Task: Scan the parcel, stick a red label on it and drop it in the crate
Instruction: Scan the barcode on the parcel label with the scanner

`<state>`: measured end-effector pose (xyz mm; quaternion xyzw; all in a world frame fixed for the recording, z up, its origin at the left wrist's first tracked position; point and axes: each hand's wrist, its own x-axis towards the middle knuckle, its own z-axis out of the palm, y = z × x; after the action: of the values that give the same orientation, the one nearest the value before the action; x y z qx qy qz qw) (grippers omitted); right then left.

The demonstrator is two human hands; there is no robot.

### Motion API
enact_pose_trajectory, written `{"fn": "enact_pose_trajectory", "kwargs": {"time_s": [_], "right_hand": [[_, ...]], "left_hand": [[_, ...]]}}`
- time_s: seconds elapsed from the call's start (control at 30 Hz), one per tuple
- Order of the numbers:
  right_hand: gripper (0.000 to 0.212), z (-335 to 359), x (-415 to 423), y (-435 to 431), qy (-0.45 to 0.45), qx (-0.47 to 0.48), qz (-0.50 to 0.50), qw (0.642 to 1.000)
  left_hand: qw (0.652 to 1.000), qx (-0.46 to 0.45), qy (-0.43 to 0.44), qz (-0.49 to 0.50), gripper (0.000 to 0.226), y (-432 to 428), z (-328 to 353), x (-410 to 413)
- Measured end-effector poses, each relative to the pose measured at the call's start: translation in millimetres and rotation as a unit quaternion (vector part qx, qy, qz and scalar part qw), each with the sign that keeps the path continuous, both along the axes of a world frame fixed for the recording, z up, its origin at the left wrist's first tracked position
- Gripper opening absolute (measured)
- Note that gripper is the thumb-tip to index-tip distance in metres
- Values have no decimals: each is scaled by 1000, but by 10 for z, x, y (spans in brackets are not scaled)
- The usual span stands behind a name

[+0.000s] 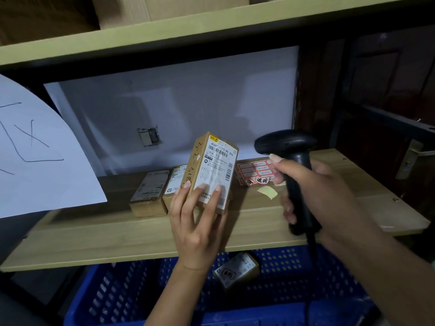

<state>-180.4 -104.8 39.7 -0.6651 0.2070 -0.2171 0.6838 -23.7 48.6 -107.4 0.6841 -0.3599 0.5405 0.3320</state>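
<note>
My left hand [196, 222] holds a small brown cardboard parcel [215, 165] upright above the wooden shelf, its white shipping label with barcodes facing me. My right hand [313, 184] grips the handle of a black barcode scanner [286, 143], whose head sits just right of the parcel at label height. A sheet of red labels [255, 171] lies flat on the shelf behind the scanner. Below the shelf stands a blue perforated crate [146, 300] with one labelled parcel [236, 270] lying inside it.
Two more small parcels [150, 191] lie on the shelf [117, 234] left of the held one. A yellowish paper scrap [268, 192] lies near the label sheet. A white paper sheet [35, 149] with pen marks hangs at the left. An upper shelf board [164, 31] runs overhead.
</note>
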Motion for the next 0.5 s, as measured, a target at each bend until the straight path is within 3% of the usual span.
{"fn": "enact_pose_trajectory", "kwargs": {"time_s": [0.13, 0.23, 0.33, 0.5], "right_hand": [[30, -31, 132, -586, 105, -181, -19, 978], [20, -200, 244, -1066, 194, -350, -31, 916], [53, -470, 288, -1511, 321, -484, -44, 813], [79, -797, 271, -1737, 369, -537, -65, 756]], "left_hand": [[999, -21, 45, -9, 46, 16, 26, 0], [997, -52, 58, -4, 42, 0, 64, 2], [996, -66, 61, -16, 41, -7, 98, 4], [993, -75, 82, -35, 39, -32, 114, -33]]}}
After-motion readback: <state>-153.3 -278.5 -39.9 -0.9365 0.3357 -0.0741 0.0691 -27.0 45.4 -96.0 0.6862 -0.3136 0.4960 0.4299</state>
